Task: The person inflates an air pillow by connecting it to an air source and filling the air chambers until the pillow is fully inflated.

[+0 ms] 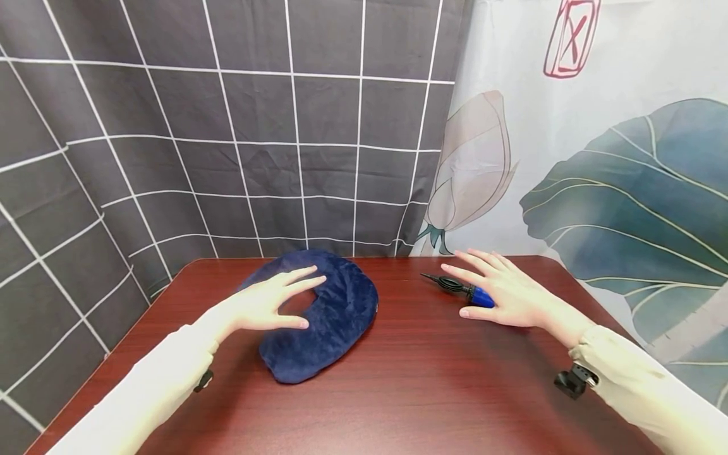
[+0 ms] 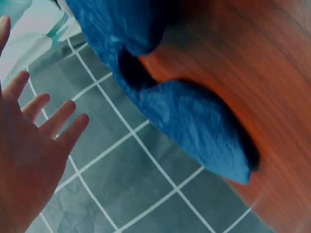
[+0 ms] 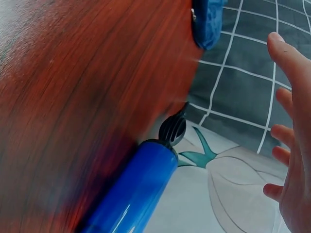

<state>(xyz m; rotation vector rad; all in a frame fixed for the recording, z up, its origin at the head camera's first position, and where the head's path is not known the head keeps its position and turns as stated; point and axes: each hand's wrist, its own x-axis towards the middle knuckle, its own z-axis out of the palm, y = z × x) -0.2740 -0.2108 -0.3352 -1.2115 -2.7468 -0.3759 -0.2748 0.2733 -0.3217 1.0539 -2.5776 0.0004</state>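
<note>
A navy plush U-shaped neck pillow (image 1: 344,316) lies on the left half of the table, its curve towards the back edge. Over it hovers my left hand (image 1: 267,302), fingers spread and holding nothing; the left wrist view shows the pillow (image 2: 189,121) apart from the hand (image 2: 36,141). On the right lies a blue cylindrical hand pump (image 3: 136,189) with a looped black hose (image 3: 171,130) and a pointed tip. My right hand (image 1: 509,294) is above the pump, fingers extended, nothing gripped. It hides most of the pump's body in the head view.
The reddish-brown wooden table (image 1: 392,392) ends at a back edge near the pillow and pump. Behind it hang a dark grey grid curtain (image 1: 250,114) and a pale curtain with a lotus print (image 1: 637,202). Dark cameras sit at both sleeves.
</note>
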